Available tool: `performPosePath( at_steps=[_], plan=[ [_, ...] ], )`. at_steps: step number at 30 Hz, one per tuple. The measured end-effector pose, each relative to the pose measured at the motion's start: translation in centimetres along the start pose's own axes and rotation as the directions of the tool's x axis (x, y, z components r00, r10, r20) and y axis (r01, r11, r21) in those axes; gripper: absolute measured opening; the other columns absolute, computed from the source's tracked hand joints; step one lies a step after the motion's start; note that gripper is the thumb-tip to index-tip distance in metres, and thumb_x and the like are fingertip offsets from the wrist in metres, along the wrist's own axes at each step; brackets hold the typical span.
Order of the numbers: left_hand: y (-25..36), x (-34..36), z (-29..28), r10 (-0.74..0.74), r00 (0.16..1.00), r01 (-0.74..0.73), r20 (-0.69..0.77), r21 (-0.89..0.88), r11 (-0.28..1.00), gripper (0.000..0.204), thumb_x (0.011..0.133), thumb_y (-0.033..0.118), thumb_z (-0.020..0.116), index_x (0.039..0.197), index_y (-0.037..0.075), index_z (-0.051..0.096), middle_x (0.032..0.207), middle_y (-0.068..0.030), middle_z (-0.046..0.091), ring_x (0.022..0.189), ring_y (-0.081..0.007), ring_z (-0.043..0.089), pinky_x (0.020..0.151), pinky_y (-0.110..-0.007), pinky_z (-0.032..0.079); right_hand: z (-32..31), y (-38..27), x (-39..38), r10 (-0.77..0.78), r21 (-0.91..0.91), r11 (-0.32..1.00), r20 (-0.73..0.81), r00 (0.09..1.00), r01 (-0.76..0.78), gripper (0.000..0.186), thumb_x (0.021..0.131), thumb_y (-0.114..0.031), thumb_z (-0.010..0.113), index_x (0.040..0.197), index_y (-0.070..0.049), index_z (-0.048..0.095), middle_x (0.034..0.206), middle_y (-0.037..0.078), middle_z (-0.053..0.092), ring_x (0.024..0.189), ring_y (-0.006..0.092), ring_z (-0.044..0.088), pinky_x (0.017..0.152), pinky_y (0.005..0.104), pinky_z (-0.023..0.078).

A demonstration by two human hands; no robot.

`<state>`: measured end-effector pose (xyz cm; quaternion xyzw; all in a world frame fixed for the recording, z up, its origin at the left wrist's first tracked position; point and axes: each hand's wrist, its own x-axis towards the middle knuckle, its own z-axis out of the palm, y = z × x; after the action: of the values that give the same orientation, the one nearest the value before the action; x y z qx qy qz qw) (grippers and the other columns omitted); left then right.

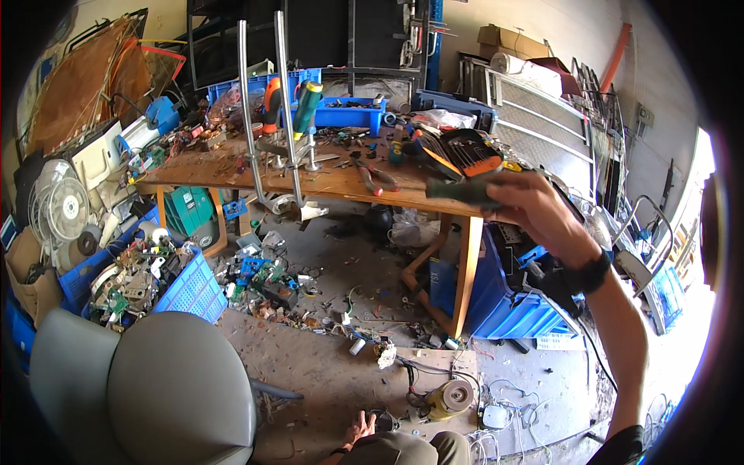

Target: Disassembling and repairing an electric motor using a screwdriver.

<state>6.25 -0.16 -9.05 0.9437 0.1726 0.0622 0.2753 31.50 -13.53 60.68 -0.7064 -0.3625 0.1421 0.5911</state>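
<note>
My right hand (531,203) is raised over the front right edge of the workbench (325,180), its fingers closed around a dark green, thick handle-like tool (461,191). Motion smears that tool, so its exact kind does not show. Low down by my knees, my left hand (359,431) has its fingers curled at a small dark rounded object (384,421), whose kind I cannot make out. Red-handled pliers (377,180) lie on the bench left of the green tool. Beyond them is an open black-and-orange tool case (465,153).
A metal-legged frame (292,116) stands at the bench's front edge. Blue crates (190,283) of scrap parts sit below left and right. A grey chair (182,387) is at lower left. Circuit scrap, cables and a yellow motor (449,399) lie on the floor.
</note>
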Motion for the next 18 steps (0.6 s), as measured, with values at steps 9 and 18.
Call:
performPosePath(
  at_steps=[9,18],
  plan=[
    [1.3,-5.9,-0.6,0.018,0.993,-0.015,0.120,-0.029,0.999,0.107,0.074,0.068,0.084,0.150,0.005,0.042,0.150,-0.0344,0.040,0.123,-0.0592,0.058,0.095,-0.063,0.057,-3.4,5.6,-14.3,0.189,0.259,0.949,-0.009,0.982,-0.180,0.036,0.103,-0.014,0.064,0.132,0.008,0.064,0.118,0.015,0.071,0.103,0.0209,0.072,0.095,0.0341,0.059],
    [6.2,-2.7,-7.6,0.092,0.996,-0.089,0.012,-0.135,0.987,0.109,0.072,0.035,0.093,0.156,0.003,0.030,0.135,-0.0290,0.048,0.123,-0.0502,0.055,0.102,-0.059,0.053,-7.3,28.2,-42.2,0.680,0.630,0.567,0.006,0.733,-0.531,0.057,0.086,-0.015,0.060,0.141,-0.008,0.051,0.106,0.017,0.068,0.077,0.0262,0.065,0.065,0.0367,0.052]
  ],
)
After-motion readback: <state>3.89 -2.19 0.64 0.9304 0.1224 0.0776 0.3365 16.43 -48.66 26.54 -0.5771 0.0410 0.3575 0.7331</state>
